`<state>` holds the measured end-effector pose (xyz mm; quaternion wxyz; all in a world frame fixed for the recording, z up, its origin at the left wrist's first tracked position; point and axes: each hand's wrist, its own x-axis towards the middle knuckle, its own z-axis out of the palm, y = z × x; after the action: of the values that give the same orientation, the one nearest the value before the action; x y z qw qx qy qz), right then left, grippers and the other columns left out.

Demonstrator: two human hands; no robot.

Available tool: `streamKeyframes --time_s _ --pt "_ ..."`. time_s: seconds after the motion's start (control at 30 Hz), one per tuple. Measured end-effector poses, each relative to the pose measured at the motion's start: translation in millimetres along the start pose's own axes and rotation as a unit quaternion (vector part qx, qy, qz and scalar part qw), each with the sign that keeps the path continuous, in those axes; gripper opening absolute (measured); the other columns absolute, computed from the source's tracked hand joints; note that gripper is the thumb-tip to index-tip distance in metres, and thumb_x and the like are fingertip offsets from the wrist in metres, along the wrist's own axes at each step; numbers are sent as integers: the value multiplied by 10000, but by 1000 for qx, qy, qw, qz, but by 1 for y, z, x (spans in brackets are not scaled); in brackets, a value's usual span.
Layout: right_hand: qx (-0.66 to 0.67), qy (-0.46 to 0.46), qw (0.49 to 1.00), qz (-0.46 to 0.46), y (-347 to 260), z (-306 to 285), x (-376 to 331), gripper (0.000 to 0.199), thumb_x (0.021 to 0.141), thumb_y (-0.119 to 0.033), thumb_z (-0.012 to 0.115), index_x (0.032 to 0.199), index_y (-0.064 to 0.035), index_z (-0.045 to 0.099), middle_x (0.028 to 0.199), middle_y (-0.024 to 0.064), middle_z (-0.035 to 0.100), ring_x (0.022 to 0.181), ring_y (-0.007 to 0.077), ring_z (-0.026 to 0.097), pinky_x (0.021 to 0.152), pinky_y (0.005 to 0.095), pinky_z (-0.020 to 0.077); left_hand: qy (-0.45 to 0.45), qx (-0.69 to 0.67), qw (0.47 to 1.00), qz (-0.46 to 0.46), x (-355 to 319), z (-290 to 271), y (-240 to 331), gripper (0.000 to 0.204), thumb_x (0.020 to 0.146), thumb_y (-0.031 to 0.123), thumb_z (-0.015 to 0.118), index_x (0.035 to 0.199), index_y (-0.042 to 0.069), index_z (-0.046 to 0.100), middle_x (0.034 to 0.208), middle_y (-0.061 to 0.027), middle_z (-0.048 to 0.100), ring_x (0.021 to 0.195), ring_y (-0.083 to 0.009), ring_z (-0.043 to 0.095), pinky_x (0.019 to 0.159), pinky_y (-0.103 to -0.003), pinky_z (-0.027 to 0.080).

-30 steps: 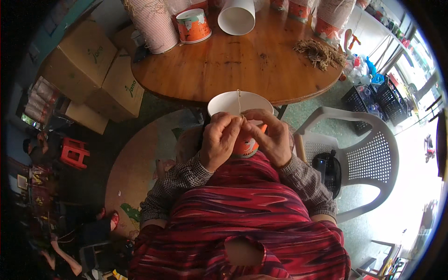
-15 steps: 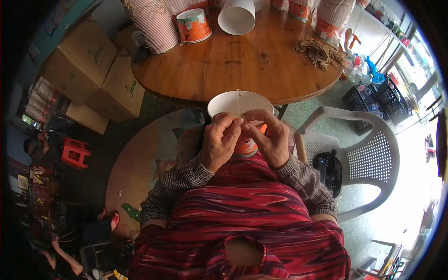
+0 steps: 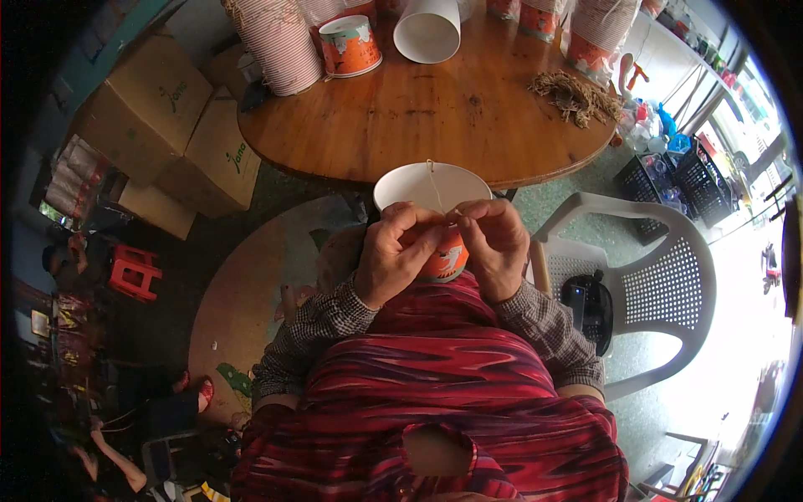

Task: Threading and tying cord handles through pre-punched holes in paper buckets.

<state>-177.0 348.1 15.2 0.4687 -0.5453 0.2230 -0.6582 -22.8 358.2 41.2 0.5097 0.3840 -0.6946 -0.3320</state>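
A paper bucket (image 3: 442, 264), orange outside and white inside, stands tilted at my lap with its open mouth toward the table. A thin tan string (image 3: 436, 180) comes over its far rim and runs across the inside to my fingers. My left hand (image 3: 400, 253) pinches the string with thumb and forefinger in front of the near rim. Right beside it, my right hand (image 3: 493, 249) pinches the string too, fingertips almost touching those of the left. The string's end is mostly hidden by the fingers.
On the wooden table (image 3: 435, 109) are a stack of cups (image 3: 280, 42), an orange bucket (image 3: 350, 50), a white bucket (image 3: 427, 35) lying sideways and a bundle of string (image 3: 575, 94). A plastic chair (image 3: 661, 284) stands right, cardboard boxes (image 3: 159, 109) left. A person's arm (image 3: 117, 460) shows lower left.
My fingertips have shifted slightly right and a little apart, with the right hand turned more open at the back. The string now slants to the right across the bucket's inside.
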Motion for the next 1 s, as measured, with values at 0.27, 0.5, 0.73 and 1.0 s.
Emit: streamKeyframes --time_s 0.27,0.5,0.73,1.0 --pt "6 33 999 -11 -13 -8 11 286 848 62 580 1122 30 503 945 69 597 894 121 582 838 248 456 4 83 996 21 1 -4 -3 104 816 66 636 913 29 632 832 -80 638 839 -197 596 754 -302 467" --pt "-104 -19 994 35 -27 -14 13 151 863 11 588 1013 27 583 915 39 611 876 104 572 806 231 451 53 131 988 53 1 -4 -6 101 782 62 653 875 47 617 779 -61 642 783 -210 576 745 -325 429" --pt "-271 -74 959 -51 -32 -19 16 108 785 24 637 886 -4 612 832 92 623 821 176 610 731 269 478 18 160 986 48 6 -7 0 89 798 102 667 858 56 619 780 -45 645 759 -192 570 718 -314 407" --pt "-337 -77 932 -105 -29 -29 23 94 806 1 601 896 -10 579 828 117 592 773 261 589 687 311 471 5 121 992 32 8 -4 -1 97 806 124 663 850 48 621 799 -69 650 792 -219 586 773 -316 418"
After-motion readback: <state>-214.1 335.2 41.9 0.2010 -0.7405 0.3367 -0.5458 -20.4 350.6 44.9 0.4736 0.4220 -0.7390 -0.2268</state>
